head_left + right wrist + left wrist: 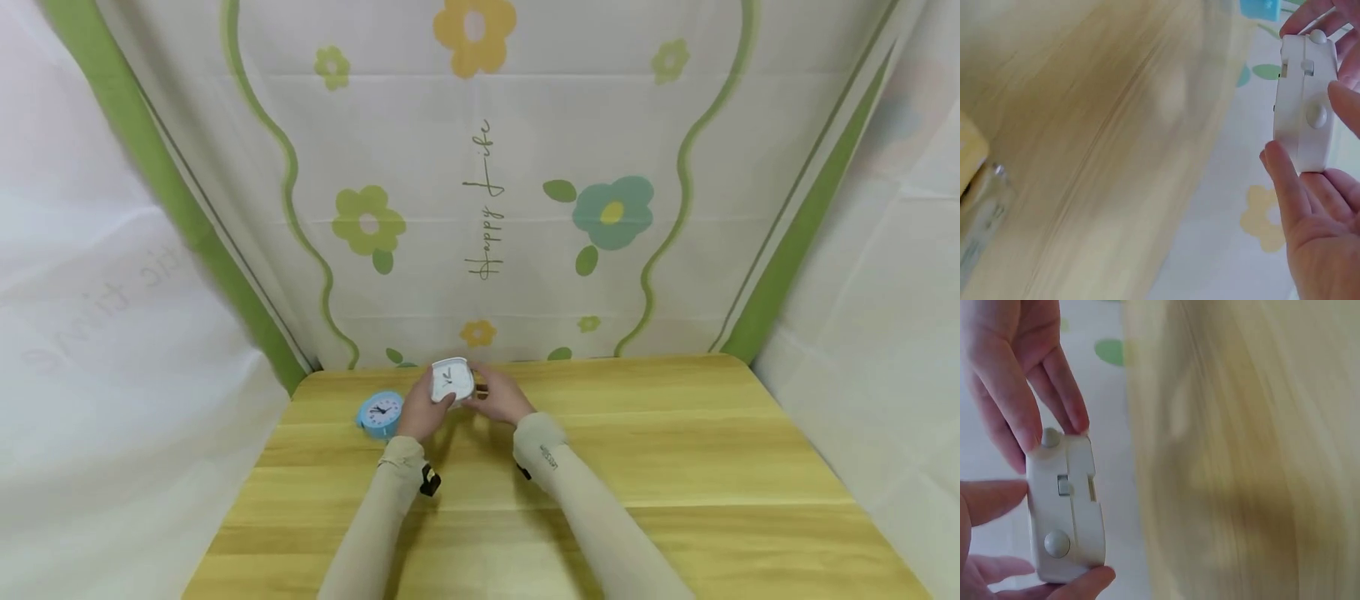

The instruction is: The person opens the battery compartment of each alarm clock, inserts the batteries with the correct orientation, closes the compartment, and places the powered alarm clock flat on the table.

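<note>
Both hands hold a white square clock above the far edge of the wooden table, its face turned up toward the head camera. My left hand grips its left side, thumb at the lower front edge. On the opposite side, the fingers of my right hand hold its right edge. In the left wrist view, the white clock shows its narrow side with two round knobs and a small slide switch. A light-blue round alarm clock stands on the table just left of my left hand.
The wooden table reaches back to a white curtain printed with flowers, and curtains hang on both sides. A yellow piece with pale dots shows at the left border of the right wrist view.
</note>
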`<state>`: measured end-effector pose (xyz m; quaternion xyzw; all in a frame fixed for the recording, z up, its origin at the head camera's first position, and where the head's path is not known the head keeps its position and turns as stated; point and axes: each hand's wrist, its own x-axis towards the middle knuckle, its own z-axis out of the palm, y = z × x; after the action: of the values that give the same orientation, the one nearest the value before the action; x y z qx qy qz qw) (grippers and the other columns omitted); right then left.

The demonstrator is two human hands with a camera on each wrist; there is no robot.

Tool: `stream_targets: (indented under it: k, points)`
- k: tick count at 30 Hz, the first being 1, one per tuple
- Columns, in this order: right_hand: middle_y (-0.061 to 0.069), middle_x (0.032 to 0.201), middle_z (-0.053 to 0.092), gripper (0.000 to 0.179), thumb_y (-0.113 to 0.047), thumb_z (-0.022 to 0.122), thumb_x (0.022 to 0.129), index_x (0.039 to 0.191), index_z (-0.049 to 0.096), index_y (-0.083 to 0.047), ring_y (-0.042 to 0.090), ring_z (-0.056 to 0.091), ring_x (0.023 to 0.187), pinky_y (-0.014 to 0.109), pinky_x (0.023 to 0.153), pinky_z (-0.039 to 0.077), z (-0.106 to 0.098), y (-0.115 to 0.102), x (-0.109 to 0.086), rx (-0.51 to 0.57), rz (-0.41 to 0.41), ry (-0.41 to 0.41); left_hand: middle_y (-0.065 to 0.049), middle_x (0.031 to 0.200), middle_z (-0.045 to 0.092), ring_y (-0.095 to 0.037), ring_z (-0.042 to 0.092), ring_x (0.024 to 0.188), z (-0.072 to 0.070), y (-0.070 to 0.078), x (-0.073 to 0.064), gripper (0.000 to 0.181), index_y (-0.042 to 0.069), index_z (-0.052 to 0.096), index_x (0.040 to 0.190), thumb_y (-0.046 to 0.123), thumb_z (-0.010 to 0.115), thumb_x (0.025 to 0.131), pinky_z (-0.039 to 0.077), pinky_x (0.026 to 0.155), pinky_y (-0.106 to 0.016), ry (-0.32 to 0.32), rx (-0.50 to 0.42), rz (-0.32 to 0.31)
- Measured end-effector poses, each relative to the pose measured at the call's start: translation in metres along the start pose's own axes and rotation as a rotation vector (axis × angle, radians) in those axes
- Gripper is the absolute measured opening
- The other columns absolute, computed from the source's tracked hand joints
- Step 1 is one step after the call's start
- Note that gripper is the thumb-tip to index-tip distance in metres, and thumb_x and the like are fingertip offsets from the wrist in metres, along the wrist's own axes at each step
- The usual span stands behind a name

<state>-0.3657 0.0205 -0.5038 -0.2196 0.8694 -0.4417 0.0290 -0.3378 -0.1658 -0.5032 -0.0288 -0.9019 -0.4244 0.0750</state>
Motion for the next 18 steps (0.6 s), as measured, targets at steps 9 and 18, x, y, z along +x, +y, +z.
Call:
stream_targets:
  k: [9, 18]
  points:
    - [0.014, 0.151, 0.055, 0.077, -0.019, 0.085, 0.088, 0.155, 0.048, -0.013, 0.032, 0.069, 0.115, 0.041, 0.092, 0.063, -0.017, -0.003, -0.019, 0.043, -0.005, 0.099, -0.026, 0.155, 0.047, -0.043, 0.058, 0.131, -0.004, 0.021, -0.02, 0.074, -0.003, 0.034, 0.159, 0.015, 0.073, 0.098, 0.06, 0.1, -0.049, 0.019, -0.091, 0.054]
    - [0.011, 0.139, 0.056, 0.083, -0.014, 0.09, 0.081, 0.153, 0.05, -0.014, 0.027, 0.069, 0.106, 0.031, 0.087, 0.064, -0.039, -0.006, -0.039, 0.047, -0.066, 0.128, -0.025, 0.156, 0.045, -0.045, 0.06, 0.128, -0.003, 0.033, -0.031, 0.076, -0.001, 0.035, 0.159, 0.015, 0.075, 0.097, 0.063, 0.094, -0.042, -0.021, -0.174, 0.147]
